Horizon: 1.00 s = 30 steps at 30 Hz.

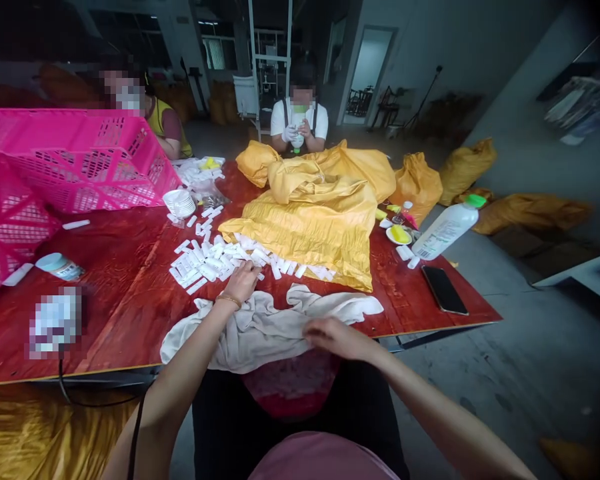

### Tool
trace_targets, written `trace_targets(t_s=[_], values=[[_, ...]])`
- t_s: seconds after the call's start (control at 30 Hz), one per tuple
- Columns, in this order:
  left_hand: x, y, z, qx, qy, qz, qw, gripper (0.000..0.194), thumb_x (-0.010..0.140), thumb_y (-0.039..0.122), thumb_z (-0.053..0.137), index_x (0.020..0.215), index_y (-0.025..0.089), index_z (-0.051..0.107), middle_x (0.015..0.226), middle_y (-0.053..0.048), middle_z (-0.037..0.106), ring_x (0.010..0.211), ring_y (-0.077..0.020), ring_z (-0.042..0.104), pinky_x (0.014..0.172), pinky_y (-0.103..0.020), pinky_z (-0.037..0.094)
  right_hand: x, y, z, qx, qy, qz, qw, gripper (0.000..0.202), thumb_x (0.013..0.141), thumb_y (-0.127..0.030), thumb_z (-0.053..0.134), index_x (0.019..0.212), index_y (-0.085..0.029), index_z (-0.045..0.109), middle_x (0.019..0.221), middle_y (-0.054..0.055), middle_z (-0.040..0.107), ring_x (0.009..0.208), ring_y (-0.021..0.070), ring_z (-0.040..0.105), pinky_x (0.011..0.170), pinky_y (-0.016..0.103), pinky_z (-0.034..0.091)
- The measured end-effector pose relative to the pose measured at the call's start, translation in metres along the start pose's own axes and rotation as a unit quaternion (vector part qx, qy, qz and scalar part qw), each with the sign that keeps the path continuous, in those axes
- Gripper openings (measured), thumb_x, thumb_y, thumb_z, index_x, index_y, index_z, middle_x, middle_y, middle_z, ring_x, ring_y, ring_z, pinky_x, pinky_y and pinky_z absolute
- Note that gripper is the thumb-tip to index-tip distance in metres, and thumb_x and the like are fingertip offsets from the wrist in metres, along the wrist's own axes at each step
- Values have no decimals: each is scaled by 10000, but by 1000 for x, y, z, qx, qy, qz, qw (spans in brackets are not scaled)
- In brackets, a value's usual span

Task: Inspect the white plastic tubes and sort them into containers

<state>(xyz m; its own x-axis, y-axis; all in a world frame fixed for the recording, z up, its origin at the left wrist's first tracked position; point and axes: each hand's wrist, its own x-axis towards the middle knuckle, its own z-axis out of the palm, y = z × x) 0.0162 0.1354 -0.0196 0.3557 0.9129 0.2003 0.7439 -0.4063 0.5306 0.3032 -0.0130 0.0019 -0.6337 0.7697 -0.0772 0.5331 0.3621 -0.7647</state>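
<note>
A heap of small white plastic pieces (pixel 207 263) lies on the red table, running under the mouth of a yellow woven sack (pixel 310 223). My left hand (pixel 243 283) is at the heap's near right edge, with its fingers curled down among the pieces. Whatever those fingers hold is hidden. In front of the heap a crumpled grey-white cloth (pixel 260 330) spreads along the table's near edge. My right hand (pixel 337 337) rests at the cloth's right part, its bent fingers closed on the fabric.
Pink plastic crates (pixel 100 150) stand at the left, near a small jar (pixel 60 267). To the right are a white bottle with a green cap (pixel 447 230), a phone (pixel 444 290) and a dish with a yellow sponge (pixel 399 234). Two people sit across the table, one holding a bottle (pixel 297 133).
</note>
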Motion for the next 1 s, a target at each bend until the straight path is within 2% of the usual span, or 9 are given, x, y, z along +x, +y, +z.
trace_targets(t_s=[0.07, 0.17, 0.27, 0.33, 0.43, 0.53, 0.67, 0.83, 1.0], values=[[-6, 3, 2, -13, 0, 6, 1000, 157, 796, 103, 591, 899, 175, 684, 959, -91, 605, 1009, -252, 559, 990, -409, 438, 39, -3, -20, -7, 105, -10, 994, 178, 944, -188, 505, 982, -170, 678, 915, 54, 699, 835, 173, 654, 788, 292, 494], [-33, 17, -2, -32, 24, -2, 999, 107, 870, 218, 599, 929, 160, 668, 922, -78, 624, 916, -218, 592, 883, -354, 486, 100, -4, -20, -32, 201, -6, 979, 201, 915, -135, 486, 1005, -141, 666, 967, 92, 687, 917, 191, 645, 880, 340, 473], [-63, 32, -5, -49, 48, -26, 997, 255, 972, 330, 485, 1055, 153, 649, 907, -59, 662, 806, -170, 624, 756, -285, 511, 135, -9, 3, 57, 154, -58, 985, 404, 835, -98, 519, 1229, -158, 590, 1155, 107, 648, 1044, 189, 617, 914, 327, 470], [-72, 33, -9, -54, 43, -39, 997, 291, 987, 372, 464, 1038, 171, 668, 889, -38, 687, 768, -153, 641, 721, -255, 514, 139, -14, 17, 144, 104, -88, 980, 430, 821, -125, 523, 1245, -168, 576, 1110, 79, 652, 992, 178, 616, 859, 303, 485], [-66, 11, -23, -38, 51, -78, 995, 289, 977, 368, 478, 962, 183, 699, 876, -42, 701, 783, -171, 652, 758, -275, 517, 119, -19, 23, 202, 107, -51, 972, 289, 875, -213, 507, 1137, -152, 614, 872, 25, 639, 784, 154, 590, 744, 286, 474], [-47, -21, -33, 3, 98, -144, 985, 209, 932, 248, 515, 988, 138, 684, 985, -127, 684, 949, -249, 634, 896, -373, 484, 82, -24, 19, 254, 129, 18, 958, 275, 902, -358, 566, 1089, -167, 631, 773, -3, 570, 642, 128, 508, 609, 258, 424], [-37, -40, -27, 37, 115, -184, 976, 172, 823, 158, 614, 982, 109, 654, 1040, -184, 636, 1099, -330, 565, 981, -456, 422, 26, -29, 17, 299, 109, 61, 946, 279, 884, -438, 632, 1028, -201, 662, 723, -14, 509, 632, 131, 466, 585, 257, 390], [-55, -31, -28, 14, 81, -165, 983, 31, 805, 166, 639, 831, 155, 653, 909, -109, 631, 993, -278, 607, 930, -407, 470, -21, -26, 24, 348, 94, 110, 926, 342, 868, -504, 645, 1005, -191, 648, 750, -4, 537, 644, 137, 499, 597, 268, 416], [-92, 15, -48, -59, 76, -87, 992, 240, 880, 308, 625, 1081, 179, 635, 1127, -90, 639, 1103, -222, 595, 944, -338, 489, -27, -29, 28, 343, 103, 95, 929, 416, 919, -539, 565, 1136, -185, 593, 762, -6, 569, 607, 123, 529, 539, 237, 401]])
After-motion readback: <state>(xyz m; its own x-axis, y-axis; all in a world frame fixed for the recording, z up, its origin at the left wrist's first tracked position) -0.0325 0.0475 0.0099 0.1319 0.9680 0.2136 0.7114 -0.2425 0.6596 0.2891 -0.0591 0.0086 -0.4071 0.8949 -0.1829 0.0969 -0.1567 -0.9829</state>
